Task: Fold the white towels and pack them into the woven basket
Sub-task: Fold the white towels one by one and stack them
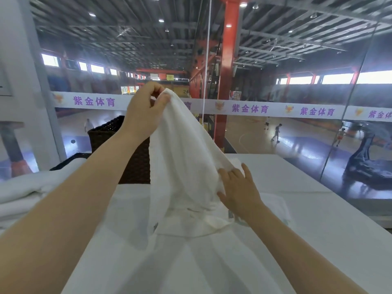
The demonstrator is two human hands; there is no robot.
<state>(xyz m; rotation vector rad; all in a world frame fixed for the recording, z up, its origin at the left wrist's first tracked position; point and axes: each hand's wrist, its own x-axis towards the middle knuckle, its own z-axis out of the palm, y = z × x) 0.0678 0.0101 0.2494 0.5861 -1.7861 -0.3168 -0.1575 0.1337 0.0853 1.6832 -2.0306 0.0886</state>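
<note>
My left hand (144,111) pinches one corner of a white towel (182,166) and holds it high above the white table (297,219), so the cloth hangs down in a cone. Its lower edge bunches on the table. My right hand (239,189) lies against the towel's right side low down, fingers spread and fairly straight. The dark woven basket (135,158) stands upright behind the towel at the table's far left, partly hidden by my left forearm and the cloth.
A pile of white towels (25,192) lies at the left edge. Another folded white towel (275,206) lies flat behind my right hand. A glass wall (297,134) rises just past the table's far edge, overlooking a sports hall.
</note>
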